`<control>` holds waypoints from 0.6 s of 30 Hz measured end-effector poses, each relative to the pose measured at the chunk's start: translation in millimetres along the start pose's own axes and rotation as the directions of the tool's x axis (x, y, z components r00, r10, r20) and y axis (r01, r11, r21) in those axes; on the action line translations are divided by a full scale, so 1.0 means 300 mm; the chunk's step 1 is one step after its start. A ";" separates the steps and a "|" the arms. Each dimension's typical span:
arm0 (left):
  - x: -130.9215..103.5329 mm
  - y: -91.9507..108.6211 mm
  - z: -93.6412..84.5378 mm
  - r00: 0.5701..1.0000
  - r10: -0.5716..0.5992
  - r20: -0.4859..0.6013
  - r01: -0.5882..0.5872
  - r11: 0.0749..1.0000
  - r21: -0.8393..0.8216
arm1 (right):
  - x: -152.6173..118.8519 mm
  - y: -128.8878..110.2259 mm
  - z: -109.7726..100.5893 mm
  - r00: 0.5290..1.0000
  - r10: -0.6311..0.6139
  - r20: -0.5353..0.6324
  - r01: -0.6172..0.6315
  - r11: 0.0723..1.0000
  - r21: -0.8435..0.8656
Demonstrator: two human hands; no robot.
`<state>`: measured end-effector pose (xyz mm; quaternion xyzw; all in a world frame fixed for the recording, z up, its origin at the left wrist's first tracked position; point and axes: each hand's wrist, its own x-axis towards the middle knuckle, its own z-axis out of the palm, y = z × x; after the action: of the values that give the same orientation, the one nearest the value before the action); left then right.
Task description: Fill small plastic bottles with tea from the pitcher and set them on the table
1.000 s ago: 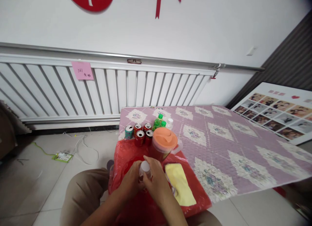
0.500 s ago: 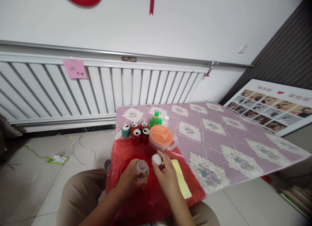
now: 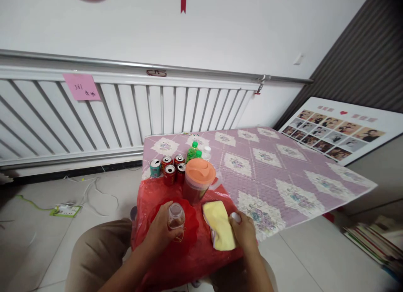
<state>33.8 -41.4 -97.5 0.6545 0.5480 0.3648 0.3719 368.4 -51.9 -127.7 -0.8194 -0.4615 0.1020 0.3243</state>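
My left hand is wrapped round a clear plastic bottle, its open mouth facing up. Beneath the bottle lies a red scalloped tray. Over at the right edge of the red plastic sheet, my right hand pinches a white bottle cap. A folded yellow cloth lies just left of that hand. Beyond the tray stands a plastic pitcher with an orange lid.
Several opened drink cans stand left of the pitcher. Green-capped bottles and a white-capped bottle are behind it. A floral tablecloth covers the table. A radiator runs along the wall; a power strip lies on the floor.
My right hand has moved right with the cap, away from the bottle, to the far side of the yellow cloth. The left hand still holds the bottle. The view has shifted slightly.
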 end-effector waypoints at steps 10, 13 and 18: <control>0.004 -0.002 -0.039 0.997 0.030 -0.067 -0.030 0.999 -0.012 | 0.024 -0.032 -0.023 1.000 -0.011 0.011 0.009 0.988 0.153; 0.009 0.000 -0.045 0.995 0.021 -0.098 -0.026 0.999 -0.045 | 0.077 -0.128 -0.034 0.997 -0.069 0.030 0.058 0.958 0.281; 0.024 0.016 -0.039 0.996 0.062 -0.062 -0.067 0.994 -0.086 | 0.211 -0.288 -0.025 0.991 -0.104 0.078 0.039 0.807 0.589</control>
<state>26.5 -33.9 -87.5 0.6438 0.5207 0.4195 0.3720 347.4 28.4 -59.5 -0.6550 -0.4547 0.2704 0.5396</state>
